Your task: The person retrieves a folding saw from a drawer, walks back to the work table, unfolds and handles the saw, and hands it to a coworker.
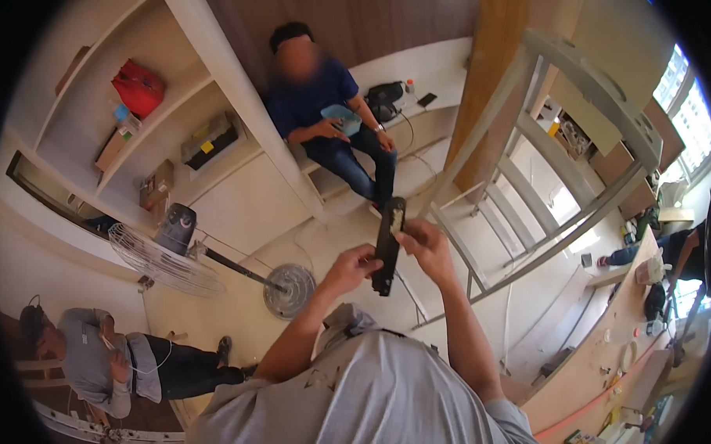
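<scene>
Held out in front of my chest is a long dark bar-shaped piece (pixel 385 258) with a pale, rough patch near its upper end; its exact kind is unclear. My left hand (pixel 348 270) grips its lower left side between thumb and fingers. On the other side, my right hand (pixel 427 246) is closed, with thumb and fingertips pinching the edge beside the pale patch. The piece stands nearly upright in view, slightly tilted.
A grey ladder (pixel 530 150) stands close on the right. To the left is a pedestal fan (pixel 288 292). Ahead, a seated person (pixel 316 103) holds a blue container; another person (pixel 108 354) is at lower left. A cluttered workbench (pixel 578 363) runs along the right.
</scene>
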Demonstrator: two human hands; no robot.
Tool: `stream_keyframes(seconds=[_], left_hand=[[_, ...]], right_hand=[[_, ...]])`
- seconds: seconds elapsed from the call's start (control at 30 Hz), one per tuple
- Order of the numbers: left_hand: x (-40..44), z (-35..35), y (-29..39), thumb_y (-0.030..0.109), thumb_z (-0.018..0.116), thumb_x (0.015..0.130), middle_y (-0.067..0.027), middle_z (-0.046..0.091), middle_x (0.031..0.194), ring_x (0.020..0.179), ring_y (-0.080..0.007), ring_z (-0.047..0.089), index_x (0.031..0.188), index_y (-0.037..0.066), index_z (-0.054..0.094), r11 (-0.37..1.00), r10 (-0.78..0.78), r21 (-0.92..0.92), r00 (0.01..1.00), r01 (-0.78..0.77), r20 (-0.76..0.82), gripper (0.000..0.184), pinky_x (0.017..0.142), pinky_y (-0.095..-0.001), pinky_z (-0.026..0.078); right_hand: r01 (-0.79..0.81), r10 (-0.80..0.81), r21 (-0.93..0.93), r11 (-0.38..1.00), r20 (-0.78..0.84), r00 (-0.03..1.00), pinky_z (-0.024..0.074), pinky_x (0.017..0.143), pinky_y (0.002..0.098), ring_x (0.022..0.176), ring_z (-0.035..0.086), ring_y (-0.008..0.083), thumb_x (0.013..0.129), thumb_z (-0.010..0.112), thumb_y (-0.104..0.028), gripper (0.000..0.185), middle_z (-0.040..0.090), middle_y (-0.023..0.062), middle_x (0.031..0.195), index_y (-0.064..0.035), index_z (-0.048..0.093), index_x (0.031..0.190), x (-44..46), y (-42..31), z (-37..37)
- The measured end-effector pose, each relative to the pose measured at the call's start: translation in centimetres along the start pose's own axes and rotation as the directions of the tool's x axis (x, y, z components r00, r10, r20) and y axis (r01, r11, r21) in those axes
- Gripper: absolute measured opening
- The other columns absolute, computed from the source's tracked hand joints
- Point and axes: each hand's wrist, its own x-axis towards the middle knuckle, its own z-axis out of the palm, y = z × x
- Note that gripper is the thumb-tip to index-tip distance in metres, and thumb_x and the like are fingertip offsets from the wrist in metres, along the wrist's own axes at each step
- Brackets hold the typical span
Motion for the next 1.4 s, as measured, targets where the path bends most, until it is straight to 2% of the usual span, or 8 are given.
stream_keyframes(seconds=[0.37,0.53,0.67,0.87,0.97,1.2,1.33,1.4], left_hand=[[5.8,-8.9,1.6,0.014,0.078,0.094,-0.0083,0.074,0.084,0.071,-0.0197,0.067,0.110,0.005,0.075,0.940,0.129,0.306,0.988,-0.149,0.085,0.018,0.070,-0.0356,0.053],[9.9,-14.2,-0.5,0.016,0.076,0.097,-0.0052,0.072,0.084,0.075,-0.0147,0.067,0.106,0.002,0.073,0.925,0.116,0.341,0.980,-0.166,0.161,0.017,0.072,-0.0316,0.053],[12.9,-18.5,-0.8,0.017,0.075,0.099,-0.0025,0.074,0.086,0.076,-0.0099,0.070,0.103,0.003,0.075,0.993,0.084,-0.085,0.996,-0.081,0.034,0.015,0.069,-0.0270,0.057],[13.9,-20.8,0.0,0.015,0.073,0.103,-0.0009,0.071,0.087,0.080,-0.0130,0.073,0.094,0.011,0.066,0.721,0.035,-0.653,0.954,-0.229,-0.297,0.012,0.074,-0.0325,0.066],[14.4,-19.6,-0.3,0.018,0.074,0.103,0.0013,0.069,0.086,0.081,-0.0126,0.073,0.094,0.014,0.063,0.641,-0.061,-0.724,0.923,-0.256,-0.380,0.014,0.077,-0.0322,0.066],[13.7,-18.5,-2.4,0.019,0.075,0.102,-0.0021,0.073,0.092,0.080,-0.0121,0.072,0.096,0.012,0.063,0.614,-0.106,-0.730,0.884,-0.302,-0.454,0.015,0.078,-0.0322,0.065],[13.4,-19.0,-3.1,0.021,0.077,0.100,-0.0002,0.070,0.092,0.083,-0.0144,0.073,0.100,0.012,0.064,0.685,-0.134,-0.673,0.861,-0.277,-0.491,0.016,0.077,-0.0337,0.063],[13.5,-19.0,-3.4,0.020,0.077,0.100,-0.0013,0.071,0.093,0.083,-0.0149,0.073,0.102,0.011,0.065,0.696,-0.140,-0.667,0.862,-0.265,-0.488,0.016,0.077,-0.0342,0.063]], right_hand=[[-0.139,0.140,-0.135,0.981,0.002,0.990,0.0497,0.059,0.0264,0.069,0.062,0.0094,0.093,0.084,-0.024,0.030,0.072,0.0036,0.085,-0.0010,0.071,0.107,6.6,-1.5,3.4],[-0.138,0.126,-0.121,0.983,-0.101,0.987,0.0510,0.057,0.0278,0.065,0.063,0.0116,0.093,0.083,-0.020,0.024,0.071,0.0058,0.081,-0.0018,0.069,0.099,9.2,-3.0,5.7],[-0.095,0.109,0.063,0.993,-0.275,0.955,0.0589,0.063,0.0322,0.064,0.068,0.0185,0.091,0.080,-0.009,0.021,0.073,0.0115,0.083,0.0034,0.068,0.102,9.8,-4.2,4.4],[-0.150,0.233,0.275,0.950,-0.301,0.925,0.0681,0.075,0.0400,0.081,0.078,0.0291,0.095,0.074,-0.003,0.015,0.076,0.0179,0.095,0.0024,0.066,0.106,7.3,0.1,0.8],[-0.073,0.250,0.538,0.840,-0.264,0.931,0.0689,0.084,0.0433,0.091,0.080,0.0334,0.098,0.070,-0.001,0.012,0.077,0.0220,0.101,0.0034,0.066,0.108,6.6,3.5,2.1],[-0.075,0.330,0.671,0.737,-0.261,0.907,0.0683,0.086,0.0444,0.093,0.079,0.0327,0.102,0.067,-0.004,0.008,0.076,0.0208,0.104,0.0024,0.065,0.107,6.3,6.0,3.7],[-0.289,0.360,0.439,0.851,-0.086,0.929,0.0663,0.078,0.0371,0.084,0.077,0.0246,0.097,0.074,-0.004,0.011,0.075,0.0134,0.096,0.0018,0.071,0.106,5.8,6.9,2.7],[-0.351,0.361,-0.148,0.925,0.047,0.931,0.0596,0.068,0.0308,0.077,0.073,0.0171,0.093,0.081,-0.010,0.022,0.075,0.0083,0.091,0.0018,0.075,0.110,5.9,7.2,2.9]])
